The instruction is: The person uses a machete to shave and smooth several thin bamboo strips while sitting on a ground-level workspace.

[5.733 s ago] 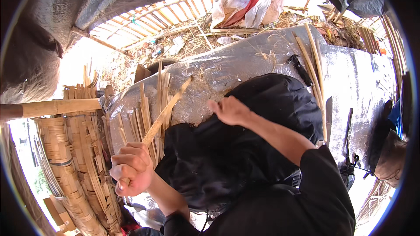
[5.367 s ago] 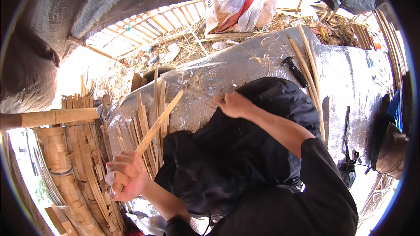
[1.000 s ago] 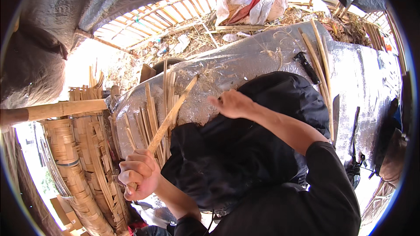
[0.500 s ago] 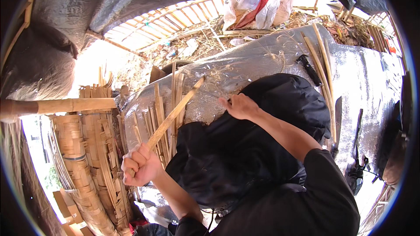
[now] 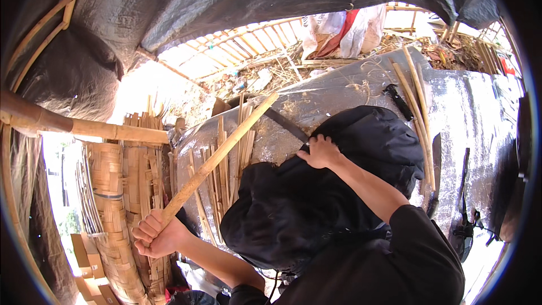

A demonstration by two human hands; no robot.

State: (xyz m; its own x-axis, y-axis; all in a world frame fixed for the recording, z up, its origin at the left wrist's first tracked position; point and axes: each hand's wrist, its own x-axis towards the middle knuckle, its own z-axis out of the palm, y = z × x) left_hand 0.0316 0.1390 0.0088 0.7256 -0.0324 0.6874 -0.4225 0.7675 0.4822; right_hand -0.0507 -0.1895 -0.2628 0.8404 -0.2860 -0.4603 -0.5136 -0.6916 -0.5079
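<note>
A long bamboo stick (image 5: 217, 159) slants up and to the right from my left hand (image 5: 158, 234), whose fingers are wrapped round its lower end. My right hand (image 5: 322, 152) is closed on the handle of a knife (image 5: 289, 126) with a broad dark blade. That blade points up and left, and its tip meets or overlaps the stick near the upper end; whether they touch I cannot tell. Dark cloth (image 5: 305, 203) covers my legs beneath both hands. Several split bamboo strips (image 5: 221, 175) lie behind the stick.
Silver plastic sheeting (image 5: 463, 118) covers the ground. Bamboo poles (image 5: 415, 107) and a black tool (image 5: 398, 101) lie on it at right. Woven bamboo rolls (image 5: 104, 192) stand at left, under a horizontal bamboo pole (image 5: 121, 131). A dark tarp (image 5: 237, 0) hangs overhead.
My left hand has moved down and left, and more of the stick shows. My right hand has shifted slightly right and down; the knife blade now shows plainly. The whole view has tilted a little.
</note>
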